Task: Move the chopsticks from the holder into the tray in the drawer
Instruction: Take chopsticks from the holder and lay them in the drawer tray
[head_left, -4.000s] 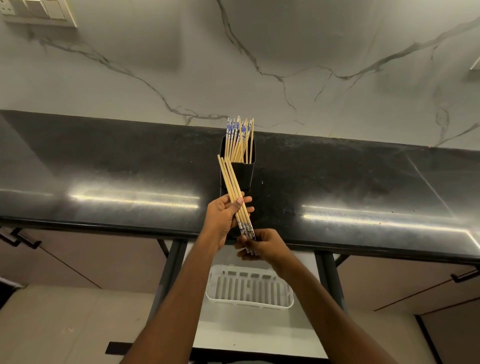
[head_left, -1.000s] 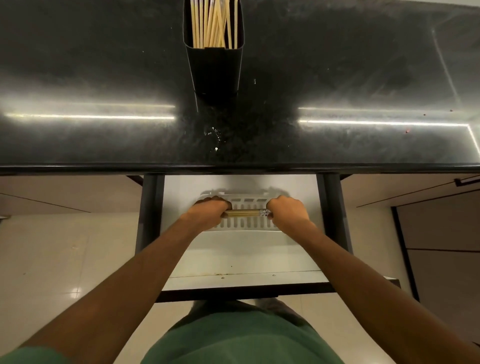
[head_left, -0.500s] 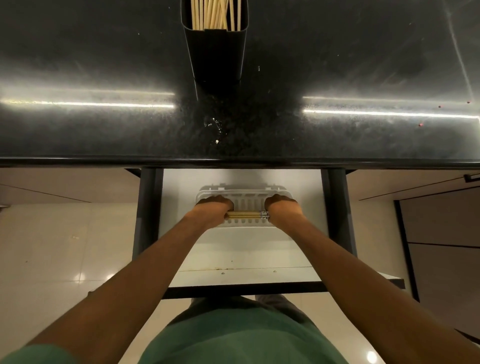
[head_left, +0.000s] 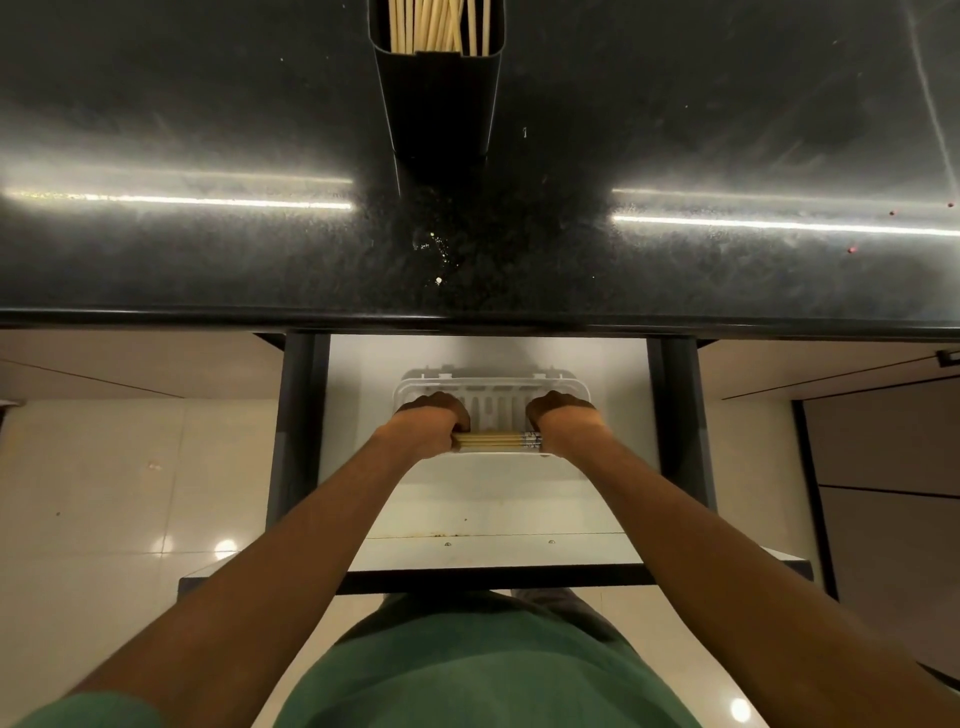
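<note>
A bundle of wooden chopsticks (head_left: 496, 440) lies crosswise along the near edge of the white slotted tray (head_left: 491, 383) inside the open drawer (head_left: 488, 501). My left hand (head_left: 431, 423) grips the bundle's left end and my right hand (head_left: 563, 422) grips its patterned right end. Both hands are down in the tray and their fingers are hidden under the knuckles. Up on the black counter stands the black holder (head_left: 440, 104) with several more chopsticks (head_left: 441, 26) upright in it.
The black counter edge (head_left: 478, 317) overhangs the back of the drawer. Dark metal drawer rails (head_left: 298, 426) run on both sides. Closed cabinet fronts (head_left: 878, 457) are to the right, a pale tiled floor to the left.
Four seconds ago both hands held the bundle up at the counter by the holder. Since then they have lowered it into the drawer tray. Over the last second the bundle settled slightly toward the tray's near edge.
</note>
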